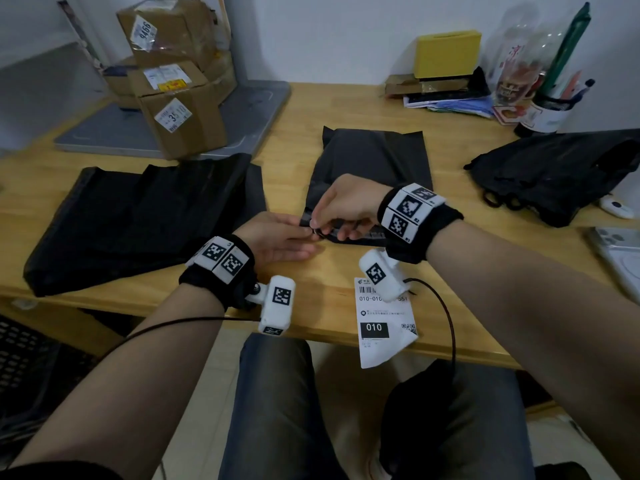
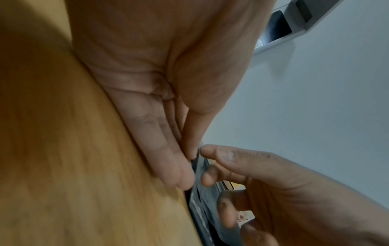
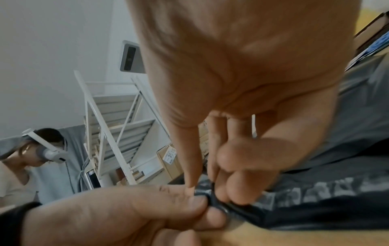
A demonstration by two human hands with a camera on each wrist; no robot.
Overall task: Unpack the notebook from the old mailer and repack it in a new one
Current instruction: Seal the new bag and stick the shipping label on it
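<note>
A black mailer (image 1: 372, 164) lies flat at the middle of the wooden table (image 1: 301, 109), its near edge folded over as a flap. The near left corner of that flap is pinched by both hands. The left hand (image 1: 277, 240) rests low on the tabletop, fingers nearly straight, thumb and fingertips closed on the corner; in the left wrist view the same pinch is seen, thumb (image 2: 193, 133) pressed against the film edge. The right hand (image 1: 343, 206) is held above the flap, thumb and curled fingers gripping a strip at the corner; in the right wrist view the dark film (image 3: 305, 208) is seen caught between thumb (image 3: 189, 166) and fingers. The notebook is not visible; whether it sits inside the mailer cannot be told. A stack of black mailers (image 1: 145, 216) lies to the left, well apart. A crumpled black bag (image 1: 561, 171) lies to the right. A white shipping label (image 1: 384, 327) hangs over the near table edge, just beside the right wrist. Cardboard boxes (image 1: 176, 74) are stacked at the far left, and a yellow box (image 1: 446, 53) stands at the far wall.
</note>
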